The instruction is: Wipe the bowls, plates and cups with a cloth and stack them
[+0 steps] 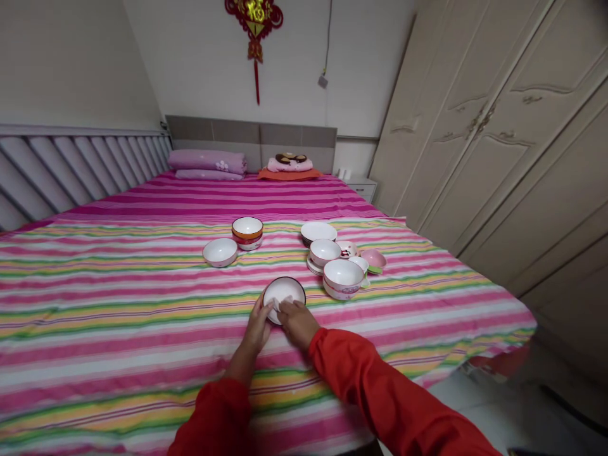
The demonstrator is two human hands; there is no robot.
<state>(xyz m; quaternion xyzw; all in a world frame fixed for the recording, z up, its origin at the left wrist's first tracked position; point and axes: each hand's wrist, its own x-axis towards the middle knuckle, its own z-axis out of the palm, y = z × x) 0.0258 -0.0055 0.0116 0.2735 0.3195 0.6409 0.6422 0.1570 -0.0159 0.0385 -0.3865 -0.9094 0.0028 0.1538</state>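
At the lower centre of the frame, we are gripping a dark-rimmed white bowl [284,289] by its left side with our left hand [258,324], while our right hand [297,321] is bunching a white cloth or tissue [284,303] inside it. We are judging the bowl stiff, fairly light, smooth enough to slip and possibly breakable, so we are favouring its rim and outer wall as holds. The cloth or tissue is looking soft.
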